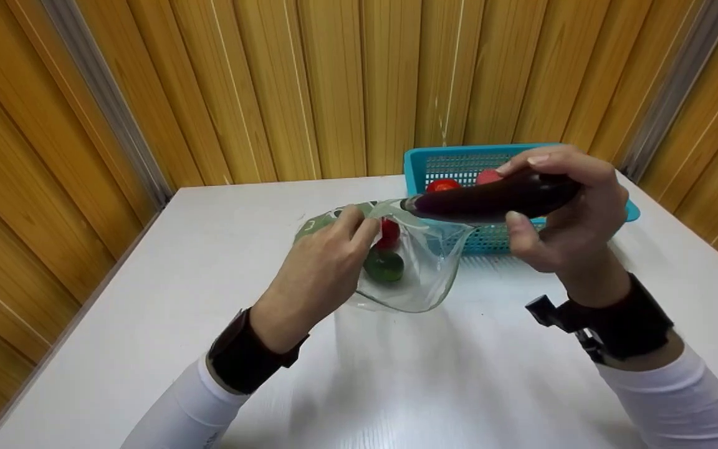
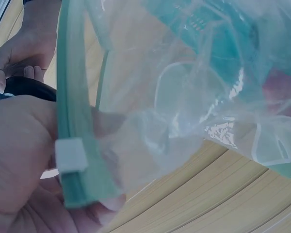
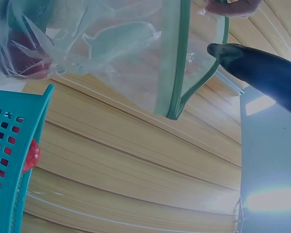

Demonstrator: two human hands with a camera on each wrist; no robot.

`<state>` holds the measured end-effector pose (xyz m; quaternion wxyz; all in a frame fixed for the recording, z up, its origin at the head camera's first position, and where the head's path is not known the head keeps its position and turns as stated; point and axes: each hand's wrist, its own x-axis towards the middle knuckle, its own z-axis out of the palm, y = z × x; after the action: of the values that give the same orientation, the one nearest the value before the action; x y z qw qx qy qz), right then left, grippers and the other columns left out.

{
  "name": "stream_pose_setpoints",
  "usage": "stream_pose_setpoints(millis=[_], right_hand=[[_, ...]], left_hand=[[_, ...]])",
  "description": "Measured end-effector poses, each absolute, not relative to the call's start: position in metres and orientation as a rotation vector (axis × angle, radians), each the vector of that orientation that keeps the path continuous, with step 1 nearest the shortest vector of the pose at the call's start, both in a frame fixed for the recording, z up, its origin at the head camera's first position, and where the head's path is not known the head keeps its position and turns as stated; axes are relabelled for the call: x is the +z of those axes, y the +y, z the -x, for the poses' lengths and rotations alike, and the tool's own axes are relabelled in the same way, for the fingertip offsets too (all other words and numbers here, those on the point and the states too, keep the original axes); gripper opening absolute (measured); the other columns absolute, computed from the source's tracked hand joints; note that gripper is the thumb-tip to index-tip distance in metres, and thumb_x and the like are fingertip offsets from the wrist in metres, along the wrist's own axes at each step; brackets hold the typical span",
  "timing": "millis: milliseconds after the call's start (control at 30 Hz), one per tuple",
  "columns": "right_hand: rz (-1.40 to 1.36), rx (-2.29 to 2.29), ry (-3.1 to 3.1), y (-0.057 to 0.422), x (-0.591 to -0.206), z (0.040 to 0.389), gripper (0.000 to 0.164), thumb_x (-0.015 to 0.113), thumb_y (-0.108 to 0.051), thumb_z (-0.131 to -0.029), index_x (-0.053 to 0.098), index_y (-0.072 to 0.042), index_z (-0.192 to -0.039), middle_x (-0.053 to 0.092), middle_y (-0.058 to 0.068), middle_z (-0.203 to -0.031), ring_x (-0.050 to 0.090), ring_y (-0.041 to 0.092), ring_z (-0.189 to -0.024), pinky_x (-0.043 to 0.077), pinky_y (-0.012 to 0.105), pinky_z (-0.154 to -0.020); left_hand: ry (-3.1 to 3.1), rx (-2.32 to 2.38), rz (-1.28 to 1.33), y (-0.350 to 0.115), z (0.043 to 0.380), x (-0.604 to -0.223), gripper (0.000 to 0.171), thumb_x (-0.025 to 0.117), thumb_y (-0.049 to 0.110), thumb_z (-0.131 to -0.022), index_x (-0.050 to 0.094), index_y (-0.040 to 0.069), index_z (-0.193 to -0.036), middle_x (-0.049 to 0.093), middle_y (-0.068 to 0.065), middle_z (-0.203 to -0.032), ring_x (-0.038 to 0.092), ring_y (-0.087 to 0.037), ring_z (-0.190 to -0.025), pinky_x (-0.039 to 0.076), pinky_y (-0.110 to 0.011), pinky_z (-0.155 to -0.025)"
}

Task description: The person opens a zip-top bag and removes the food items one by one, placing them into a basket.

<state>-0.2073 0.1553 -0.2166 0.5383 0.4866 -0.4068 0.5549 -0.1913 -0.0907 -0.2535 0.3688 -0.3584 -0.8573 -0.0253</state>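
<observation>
Left hand (image 1: 321, 262): grip pinched rim of clear bag (image 1: 432, 280), at bag's nine o'clock. Right hand (image 1: 586, 209): grip clasped eggplant (image 1: 487, 199), at bag's two o'clock, slim end pointing nine o'clock by parted mouth; whether inside, couldn't tell. Good handling likely meant mouth held wide, slim end led clear of rim, eggplant eased gently past green fruit (image 1: 385, 267).

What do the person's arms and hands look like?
The left hand and right hand wear no gloves. White sleeves cover the forearms, and the left one has a small dark marking. Each wrist wears a wide black band; the right one has a little black block sticking out.
</observation>
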Motion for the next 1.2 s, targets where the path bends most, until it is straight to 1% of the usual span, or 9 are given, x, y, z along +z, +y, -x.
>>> stream_pose_setpoints(millis=[100, 233, 433, 667, 800, 867, 967, 1100, 1200], right_hand=[[-1.148, 1.319, -0.915, 0.1544, -0.2168, 0.2076, 0.037, 0.071, -0.008, -0.066, 0.047, 0.013, -0.084, 0.063, 0.025, -0.076, 0.069, 0.024, -0.075, 0.056, 0.025, -0.074], [-1.119, 1.302, -0.82, 0.1549, -0.2176, 0.2105, 0.039, 0.071, -0.01, -0.064, 0.045, 0.012, -0.083, 0.061, 0.024, -0.074, 0.067, 0.026, -0.07, 0.056, 0.026, -0.071], [-1.061, 1.243, -0.763, 0.1568, -0.218, 0.2159, 0.042, 0.07, -0.014, -0.063, 0.043, 0.012, -0.081, 0.06, 0.022, -0.07, 0.065, 0.027, -0.065, 0.057, 0.028, -0.067], [-0.974, 1.219, -0.752, 0.1557, -0.216, 0.2151, 0.043, 0.067, -0.018, -0.061, 0.043, 0.012, -0.08, 0.058, 0.022, -0.07, 0.064, 0.025, -0.062, 0.056, 0.026, -0.066], [-0.922, 1.213, -0.718, 0.1563, -0.2121, 0.2141, 0.047, 0.068, -0.022, -0.06, 0.041, 0.011, -0.079, 0.056, 0.021, -0.065, 0.063, 0.023, -0.058, 0.055, 0.025, -0.063], [-0.885, 1.21, -0.705, 0.1568, -0.2102, 0.2134, 0.048, 0.067, -0.023, -0.058, 0.04, 0.011, -0.078, 0.054, 0.021, -0.062, 0.062, 0.022, -0.057, 0.054, 0.024, -0.062], [-0.841, 1.206, -0.711, 0.1568, -0.2092, 0.213, 0.048, 0.065, -0.023, -0.056, 0.04, 0.011, -0.078, 0.052, 0.023, -0.063, 0.062, 0.021, -0.057, 0.053, 0.023, -0.063], [-0.852, 1.203, -0.737, 0.1549, -0.2108, 0.2139, 0.045, 0.064, -0.021, -0.058, 0.041, 0.011, -0.08, 0.055, 0.022, -0.069, 0.063, 0.022, -0.06, 0.053, 0.022, -0.064], [-0.861, 1.202, -0.767, 0.1524, -0.212, 0.2138, 0.042, 0.064, -0.019, -0.059, 0.042, 0.011, -0.08, 0.057, 0.02, -0.071, 0.064, 0.022, -0.062, 0.053, 0.023, -0.066]], left_hand=[[-2.184, -0.105, 0.942, -0.0917, 0.1918, -0.2533, 0.029, 0.064, -0.008, -0.085, 0.061, 0.006, -0.11, 0.057, -0.01, -0.094, 0.061, -0.021, -0.064, 0.058, -0.031, -0.06], [-2.177, -0.072, 0.933, -0.0913, 0.1928, -0.2529, 0.025, 0.064, -0.008, -0.083, 0.068, 0.005, -0.104, 0.057, -0.011, -0.099, 0.06, -0.022, -0.064, 0.058, -0.032, -0.059], [-2.22, 0.073, 0.827, -0.089, 0.1931, -0.2533, 0.02, 0.064, -0.001, -0.089, 0.071, -0.002, -0.107, 0.056, -0.012, -0.106, 0.061, -0.021, -0.064, 0.059, -0.032, -0.06], [-2.172, 0.208, 0.733, -0.0894, 0.1929, -0.256, 0.015, 0.063, 0.003, -0.092, 0.07, -0.001, -0.105, 0.054, -0.01, -0.113, 0.058, -0.02, -0.06, 0.057, -0.032, -0.053], [-2.141, 0.224, 0.709, -0.0904, 0.193, -0.2566, 0.013, 0.064, 0.004, -0.092, 0.069, -0.001, -0.103, 0.053, -0.01, -0.113, 0.058, -0.02, -0.058, 0.055, -0.031, -0.049], [-2.136, 0.229, 0.7, -0.0909, 0.193, -0.2567, 0.014, 0.064, 0.004, -0.092, 0.068, -0.001, -0.104, 0.053, -0.009, -0.113, 0.058, -0.019, -0.058, 0.055, -0.031, -0.048], [-2.141, 0.229, 0.703, -0.0912, 0.1925, -0.2563, 0.017, 0.065, 0.005, -0.091, 0.068, -0.002, -0.106, 0.053, -0.01, -0.113, 0.059, -0.019, -0.059, 0.056, -0.031, -0.05], [-2.166, 0.208, 0.732, -0.0911, 0.1915, -0.2556, 0.021, 0.066, 0.005, -0.089, 0.068, -0.002, -0.109, 0.054, -0.01, -0.116, 0.061, -0.02, -0.063, 0.057, -0.032, -0.053], [-2.182, 0.196, 0.753, -0.0907, 0.1906, -0.2549, 0.024, 0.066, 0.005, -0.088, 0.068, -0.001, -0.111, 0.054, -0.01, -0.118, 0.062, -0.02, -0.065, 0.057, -0.033, -0.054]])
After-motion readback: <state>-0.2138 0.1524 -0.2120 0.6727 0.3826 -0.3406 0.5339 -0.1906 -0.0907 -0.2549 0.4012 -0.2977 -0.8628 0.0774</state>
